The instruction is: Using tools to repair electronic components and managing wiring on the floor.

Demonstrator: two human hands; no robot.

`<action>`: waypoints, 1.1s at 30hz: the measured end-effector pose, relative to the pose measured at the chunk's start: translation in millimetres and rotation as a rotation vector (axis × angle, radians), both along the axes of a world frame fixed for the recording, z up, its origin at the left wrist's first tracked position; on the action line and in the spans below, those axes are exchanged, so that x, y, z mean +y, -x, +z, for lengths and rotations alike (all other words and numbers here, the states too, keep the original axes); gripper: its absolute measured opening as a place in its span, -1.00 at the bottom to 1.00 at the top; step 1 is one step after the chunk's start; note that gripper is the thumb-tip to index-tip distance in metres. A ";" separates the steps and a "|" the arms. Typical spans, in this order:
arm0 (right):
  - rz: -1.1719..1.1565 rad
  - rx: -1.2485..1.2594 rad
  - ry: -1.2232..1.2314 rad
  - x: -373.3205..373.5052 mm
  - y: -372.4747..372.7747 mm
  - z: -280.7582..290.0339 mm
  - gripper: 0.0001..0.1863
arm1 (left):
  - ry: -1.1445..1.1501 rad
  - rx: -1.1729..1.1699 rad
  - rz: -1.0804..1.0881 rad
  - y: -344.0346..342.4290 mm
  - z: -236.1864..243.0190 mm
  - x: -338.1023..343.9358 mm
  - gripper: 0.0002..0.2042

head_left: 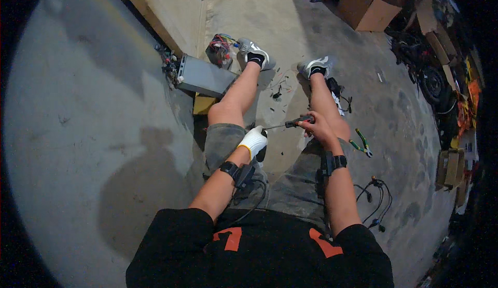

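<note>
My left hand, in a white knitted glove, is closed around a dark object over my left thigh. Most of that object is hidden by the glove, so its kind does not show. My bare right hand grips a screwdriver by its red and black handle. The screwdriver's thin shaft points left, with its tip at the dark object beside the gloved fingers; whether it touches cannot be made out. Pliers with green and yellow handles lie on the floor to the right of my right knee.
A grey metal case rests at left above a yellow box. Coloured wires lie by my left shoe. Small scraps dot the floor between my legs. Black cables lie right; a cardboard box stands far right.
</note>
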State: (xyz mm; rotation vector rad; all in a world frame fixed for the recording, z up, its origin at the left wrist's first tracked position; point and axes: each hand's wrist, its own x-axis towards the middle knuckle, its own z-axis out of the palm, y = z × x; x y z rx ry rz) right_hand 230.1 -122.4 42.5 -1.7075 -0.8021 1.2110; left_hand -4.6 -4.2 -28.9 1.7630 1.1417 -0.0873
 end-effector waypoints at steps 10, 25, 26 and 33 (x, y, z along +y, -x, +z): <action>0.025 -0.144 0.068 2.1 -5.4 -5.4 -0.62 | -0.054 0.017 -0.022 2.8 -5.3 -0.6 -0.63; -0.183 -0.284 0.297 7.9 4.6 10.4 -0.52 | 0.063 -0.107 0.116 -3.2 37.0 -11.2 -0.49; -0.242 -0.296 0.282 9.0 6.9 8.2 -0.49 | 0.108 -0.183 0.160 -3.3 38.3 -12.2 -0.48; -0.590 -0.119 -0.190 14.2 -5.2 -31.5 -0.45 | 0.428 -0.641 0.285 -13.6 44.9 -11.6 -0.51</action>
